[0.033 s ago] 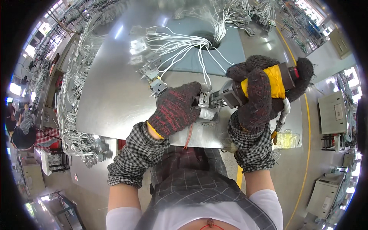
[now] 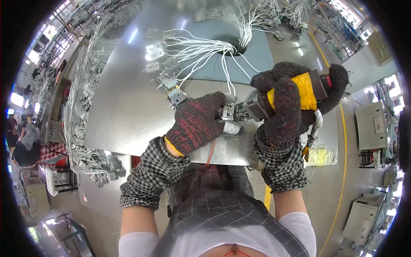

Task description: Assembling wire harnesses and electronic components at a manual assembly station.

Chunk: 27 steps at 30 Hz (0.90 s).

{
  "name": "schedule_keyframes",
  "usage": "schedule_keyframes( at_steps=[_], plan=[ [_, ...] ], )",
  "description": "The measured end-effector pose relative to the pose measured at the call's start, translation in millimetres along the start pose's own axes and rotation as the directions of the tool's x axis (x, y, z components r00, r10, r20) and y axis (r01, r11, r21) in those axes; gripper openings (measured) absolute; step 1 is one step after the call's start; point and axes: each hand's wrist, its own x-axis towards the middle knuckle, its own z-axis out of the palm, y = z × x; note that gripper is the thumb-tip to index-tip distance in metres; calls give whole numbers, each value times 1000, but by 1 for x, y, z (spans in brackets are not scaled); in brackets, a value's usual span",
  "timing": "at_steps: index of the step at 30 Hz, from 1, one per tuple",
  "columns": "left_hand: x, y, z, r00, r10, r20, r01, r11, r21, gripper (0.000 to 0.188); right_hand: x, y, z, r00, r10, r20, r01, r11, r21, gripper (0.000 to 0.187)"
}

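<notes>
My left hand (image 2: 198, 122), in a dark knitted glove with red flecks, is closed on a small silver metal block (image 2: 228, 111) at the table's near side. White wires (image 2: 227, 77) run from the block toward a dark hole. My right hand (image 2: 287, 107), gloved alike, wraps round a dark power tool (image 2: 305, 91) banded in yellow, with a red part at its far end. The tool lies almost level, its nose close against the block's right side; the exact contact is too small to tell. Below the block sits a pale wrapped piece (image 2: 232, 127) on a dark base.
The metal table (image 2: 124, 107) has a grey panel (image 2: 257, 55) with a round hole (image 2: 231, 45) full of wires. Several wired metal blocks (image 2: 176, 96) stand left of my hands. Wire bundles (image 2: 81, 115) hang at far left. A clear yellowish box (image 2: 321, 155) is at right.
My right hand and the power tool have shifted very slightly to the left. The left hand and the metal block have barely moved.
</notes>
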Motion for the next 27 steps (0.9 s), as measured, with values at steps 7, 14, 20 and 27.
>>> schedule_keyframes(
  at_steps=[7,14,20,27],
  plan=[
    [0,7,-2,999,32,15,-33,996,88,64,11,0,-13,978,-167,128,154,982,106,79],
    [0,-5,5,987,154,-34,-148,980,135,61,24,45,-41,827,-424,368,560,571,-600,68],
    [6,-4,4,992,123,5,-123,988,96,59,15,13,-44,992,-129,-4,128,988,-91,76],
    [2,6,-7,996,-22,81,16,997,70,68,-10,2,-25,998,-10,63,26,965,-263,74]
  ],
)
